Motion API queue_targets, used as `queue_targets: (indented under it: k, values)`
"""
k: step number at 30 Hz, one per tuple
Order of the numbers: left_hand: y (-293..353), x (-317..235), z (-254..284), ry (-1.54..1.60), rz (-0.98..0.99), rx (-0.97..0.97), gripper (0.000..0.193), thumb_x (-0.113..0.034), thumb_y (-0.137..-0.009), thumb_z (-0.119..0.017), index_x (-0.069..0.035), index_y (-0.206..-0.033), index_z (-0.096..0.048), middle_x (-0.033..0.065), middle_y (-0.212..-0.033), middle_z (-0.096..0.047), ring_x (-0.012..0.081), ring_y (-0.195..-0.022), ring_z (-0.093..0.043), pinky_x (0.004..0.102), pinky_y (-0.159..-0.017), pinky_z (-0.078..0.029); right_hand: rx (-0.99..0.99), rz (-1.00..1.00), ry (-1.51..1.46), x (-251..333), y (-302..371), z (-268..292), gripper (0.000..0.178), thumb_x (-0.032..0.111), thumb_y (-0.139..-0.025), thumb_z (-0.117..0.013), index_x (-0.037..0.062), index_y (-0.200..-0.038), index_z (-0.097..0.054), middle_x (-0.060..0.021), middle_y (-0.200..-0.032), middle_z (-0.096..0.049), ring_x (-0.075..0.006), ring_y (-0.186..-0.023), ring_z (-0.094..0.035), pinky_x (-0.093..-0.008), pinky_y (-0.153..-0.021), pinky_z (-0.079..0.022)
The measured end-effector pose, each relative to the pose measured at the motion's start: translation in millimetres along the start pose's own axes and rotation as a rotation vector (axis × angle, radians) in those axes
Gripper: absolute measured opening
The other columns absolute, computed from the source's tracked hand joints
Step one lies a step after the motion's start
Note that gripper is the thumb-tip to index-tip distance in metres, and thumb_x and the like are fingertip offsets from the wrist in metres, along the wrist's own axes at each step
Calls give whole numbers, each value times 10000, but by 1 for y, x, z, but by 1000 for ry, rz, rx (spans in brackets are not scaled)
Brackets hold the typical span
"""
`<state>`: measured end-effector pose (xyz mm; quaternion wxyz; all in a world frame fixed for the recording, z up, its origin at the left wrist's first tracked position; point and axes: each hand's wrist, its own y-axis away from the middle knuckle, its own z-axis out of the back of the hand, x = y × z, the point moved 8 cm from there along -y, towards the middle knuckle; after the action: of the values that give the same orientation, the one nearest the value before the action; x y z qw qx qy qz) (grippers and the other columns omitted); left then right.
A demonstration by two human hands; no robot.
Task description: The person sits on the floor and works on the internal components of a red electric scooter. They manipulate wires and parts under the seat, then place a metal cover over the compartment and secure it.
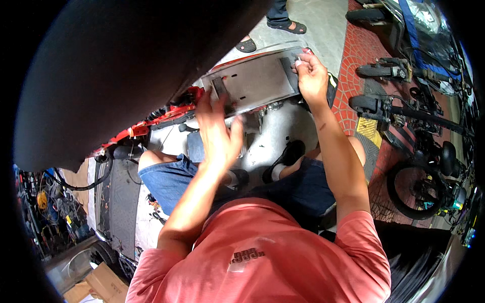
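A flat grey metal deck [262,81] of a red scooter-like vehicle lies in front of me, slotted and with a raised dark edge. My right hand [312,78] is over the deck's right end, thumb and fingers pinched together. What they hold is too small to make out. Beneath those fingertips runs a dark strip [289,74] across the deck. At the left end, my left hand [218,129] is blurred by motion, thumb apart from the fingers, with nothing visible in it. A short dark bar [220,87] sits just beyond its fingertips.
A large dark shape [101,76] blocks the upper left. Red frame parts [136,130] run along its lower edge. Another person's shoes [290,27] stand beyond the deck. Several small-wheeled vehicles, one with a black wheel [415,189], line the right. A cardboard box [107,283] is at lower left.
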<state>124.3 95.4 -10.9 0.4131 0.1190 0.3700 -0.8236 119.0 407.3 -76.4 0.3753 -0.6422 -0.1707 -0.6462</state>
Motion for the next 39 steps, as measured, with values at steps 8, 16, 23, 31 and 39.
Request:
queue_targets:
  k: [8,16,23,31,39]
  values:
    - [84,35,-108,1552,1237,270,191,-229,-1049,-638,-39,-1025,-639,155,-962,-737,265,-835,-745,417,-673,-633,176,463,279,66,23,-44,177,59,-893,-682,6,-1060,-705,-203,-1004,-739,-394,-938,-713,-445,-821,-559]
    - [50,67,-112,1264,1149,124,314,-356,-1022,-701,-45,-1004,-662,99,-784,-722,187,-613,-700,309,-536,-575,250,383,253,52,17,-63,185,60,-895,-696,19,-1074,-718,-170,-996,-744,-384,-923,-703,-446,-847,-539]
    - [62,55,-127,1529,1323,-66,337,-343,-1029,-675,-59,-1208,-643,111,-1089,-719,237,-921,-735,392,-689,-622,294,437,289,57,20,-71,172,49,-910,-679,15,-1074,-714,-177,-986,-744,-365,-881,-708,-436,-814,-548]
    - [39,42,-147,1736,1316,-245,250,-186,-987,-629,-57,-1198,-591,131,-1218,-667,309,-1157,-663,560,-995,-560,517,182,193,59,36,-91,168,92,-945,-677,-4,-1080,-700,-160,-951,-747,-239,-835,-734,-361,-766,-569]
    - [37,62,-155,1846,1220,-268,215,-114,-938,-608,-43,-1140,-582,167,-1201,-648,338,-1136,-659,572,-1039,-542,484,-830,-670,-7,39,-78,186,107,-985,-561,35,-1144,-627,-119,-973,-723,-202,-736,-645,-337,-640,-523]
